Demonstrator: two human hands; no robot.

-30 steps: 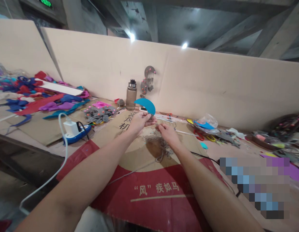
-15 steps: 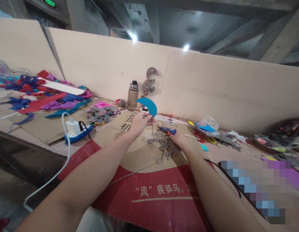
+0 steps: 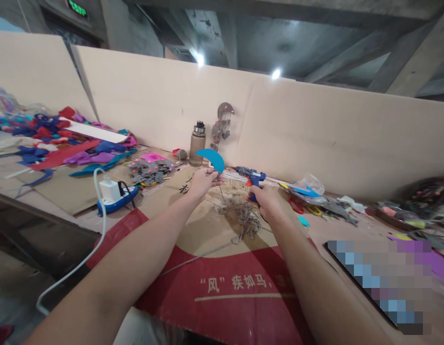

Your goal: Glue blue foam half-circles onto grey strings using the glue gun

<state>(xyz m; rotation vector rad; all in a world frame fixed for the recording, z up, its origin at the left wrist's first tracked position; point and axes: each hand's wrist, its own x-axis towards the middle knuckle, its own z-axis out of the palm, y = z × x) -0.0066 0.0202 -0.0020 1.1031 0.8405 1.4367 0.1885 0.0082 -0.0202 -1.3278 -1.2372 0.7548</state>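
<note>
My left hand (image 3: 204, 183) pinches the lower end of a blue crescent-shaped piece (image 3: 211, 158) and holds it up over the cardboard. A strand of grey yarn hangs below those fingers. In my right hand (image 3: 267, 197) is a blue glue gun (image 3: 256, 179), gripped by its handle, its nozzle pointing left toward the crescent without touching it. Beneath and between both hands lies a tangle of grey yarn (image 3: 247, 220) on the cardboard sheet (image 3: 207, 230).
A brown bottle (image 3: 197, 146) stands at the back, beside a grey moon hanging (image 3: 225, 110) on the board. Left are a blue power strip (image 3: 124, 200), grey pieces with pink dots (image 3: 150, 170) and coloured scraps (image 3: 81, 151). Scissors (image 3: 297, 206) and a blurred-out dark-edged slab (image 3: 380, 287) lie right.
My right hand has lifted the glue gun off the cardboard and raised it upright. My left hand with the blue crescent has shifted slightly left and down.
</note>
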